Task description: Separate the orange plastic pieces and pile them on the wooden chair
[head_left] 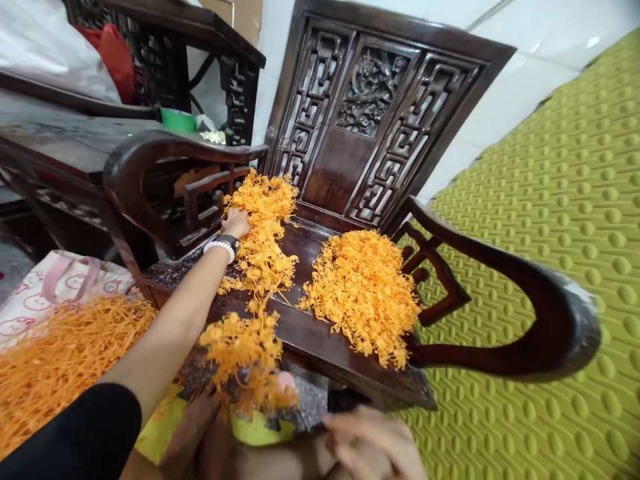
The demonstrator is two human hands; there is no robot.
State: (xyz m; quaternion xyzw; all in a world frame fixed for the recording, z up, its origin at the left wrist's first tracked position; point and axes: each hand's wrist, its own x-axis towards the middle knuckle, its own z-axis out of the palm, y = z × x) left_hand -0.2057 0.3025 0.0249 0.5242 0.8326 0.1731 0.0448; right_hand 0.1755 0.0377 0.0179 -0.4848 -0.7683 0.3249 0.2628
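Observation:
On the dark wooden seat (295,320) lie two heaps of small, curly orange pieces with thin strands. My left hand (237,223), with a black band and a white coiled band at the wrist, reaches into the edge of the left heap (267,233). Its fingers look spread, and their tips are partly hidden among the pieces. From this heap a tangled chain of orange pieces (245,353) hangs over the front edge of the seat. The right heap (367,293) is rounder and thicker. Low in the view, my right hand (375,443) is blurred, fingers stretched out, with nothing visible in it.
At lower left, a large pile of stringy orange pieces (65,360) lies by a pink-and-white bag (65,287). Curved armrests (540,347) flank the seat, under a carved backrest (345,120). A green container (179,120) stands on the left-hand table. Yellow-green textured material (560,220) covers the right side.

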